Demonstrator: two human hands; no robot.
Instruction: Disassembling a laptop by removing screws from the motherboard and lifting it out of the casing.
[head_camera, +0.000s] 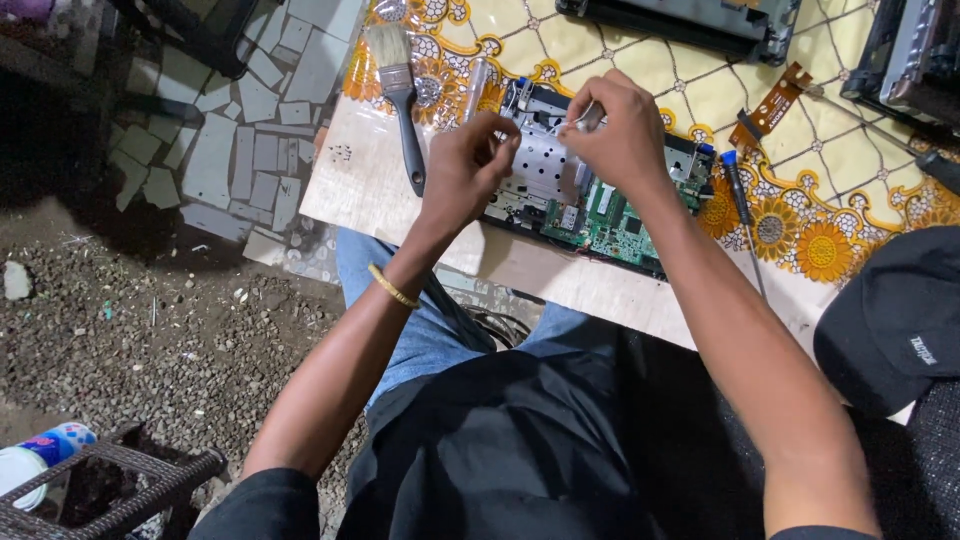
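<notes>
While both hands meet over the opened device, we see the left hand (465, 165) with fingers curled and pinched together at its near-left edge; whether it grips anything we cannot tell. Our right hand (612, 125) pinches a small pale part (583, 118), too small to identify, just above the opened electronic device with a perforated silver metal shield and green circuit board (590, 195). That device lies on a pale wooden board (370, 185) at the table's near edge. Left of the hands rests a black-handled paintbrush with pale bristles (400, 90). Right of the device lies a blue-capped screwdriver (738, 190), and farther off an orange flat ribbon cable (768, 108), both on the yellow sunflower-patterned tablecloth (850, 215). A black cap (895, 320) sits near right.
</notes>
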